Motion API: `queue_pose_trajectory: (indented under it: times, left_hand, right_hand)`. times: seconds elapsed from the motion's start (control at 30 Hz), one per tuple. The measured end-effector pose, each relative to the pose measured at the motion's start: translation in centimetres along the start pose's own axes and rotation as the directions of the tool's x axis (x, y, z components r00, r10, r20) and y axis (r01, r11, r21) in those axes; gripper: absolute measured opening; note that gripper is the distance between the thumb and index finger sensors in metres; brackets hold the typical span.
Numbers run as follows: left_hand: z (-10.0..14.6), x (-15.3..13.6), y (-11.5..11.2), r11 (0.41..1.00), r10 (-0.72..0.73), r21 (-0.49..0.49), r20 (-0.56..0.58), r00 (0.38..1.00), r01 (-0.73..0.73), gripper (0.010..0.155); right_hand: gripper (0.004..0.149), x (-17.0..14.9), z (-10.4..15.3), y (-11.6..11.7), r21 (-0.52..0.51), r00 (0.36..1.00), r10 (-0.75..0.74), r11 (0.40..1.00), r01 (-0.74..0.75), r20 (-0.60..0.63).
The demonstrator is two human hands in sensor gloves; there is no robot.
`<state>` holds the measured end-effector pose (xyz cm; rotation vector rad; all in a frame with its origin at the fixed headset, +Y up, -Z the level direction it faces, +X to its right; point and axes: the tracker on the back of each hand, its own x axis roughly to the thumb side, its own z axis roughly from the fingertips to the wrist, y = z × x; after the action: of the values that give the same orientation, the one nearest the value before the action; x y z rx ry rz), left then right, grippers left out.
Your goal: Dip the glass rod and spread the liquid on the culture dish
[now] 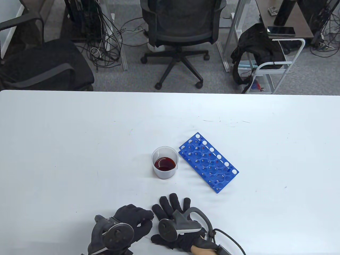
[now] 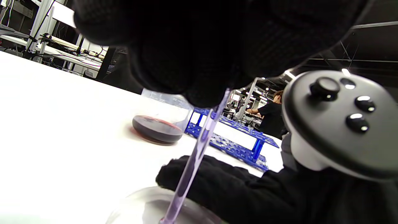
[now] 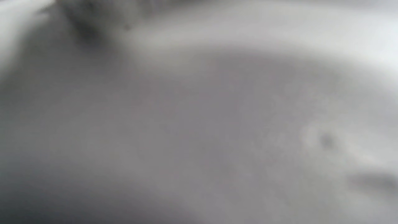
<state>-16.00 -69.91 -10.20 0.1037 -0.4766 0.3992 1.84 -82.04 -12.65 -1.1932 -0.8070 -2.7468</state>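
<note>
A clear beaker (image 1: 165, 162) with dark red liquid stands mid-table; it also shows in the left wrist view (image 2: 158, 124). My left hand (image 1: 132, 220) grips a glass rod (image 2: 196, 158), whose lower end rests in a clear culture dish (image 2: 146, 205) below the hand. The rod and the dish are hidden under the hands in the table view. My right hand (image 1: 172, 212) lies flat on the table with fingers spread, right beside the dish, holding nothing I can see; it shows in the left wrist view (image 2: 236, 186). The right wrist view is a grey blur.
A blue test-tube rack (image 1: 208, 162) lies just right of the beaker, slanting towards the right. The white table (image 1: 66, 148) stretches wide on both sides. Office chairs and cables stand beyond the far edge.
</note>
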Motion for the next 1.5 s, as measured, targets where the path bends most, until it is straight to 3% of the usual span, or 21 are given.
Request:
queue_pose_trajectory:
  times: [0.4,1.13,1.5]
  left_hand:
    - [-0.03,-0.64,0.2,0.995,0.064,-0.076,-0.017,0.998,-0.065,0.036]
    - [0.02,-0.29,-0.11,0.999,0.033,-0.022,-0.044,0.998,-0.034,0.036]
    - [-0.08,-0.65,0.22,0.996,0.037,-0.076,-0.05,0.998,-0.04,0.036]
  right_hand:
    - [0.1,0.0,0.0,0.0,0.0,1.0,0.0,1.0,0.0,0.0]
    - [0.1,-0.02,-0.01,0.04,0.002,1.0,-0.004,1.0,0.004,0.001]
    - [0.1,-0.03,-0.02,0.05,0.002,1.0,-0.004,1.0,0.004,0.001]
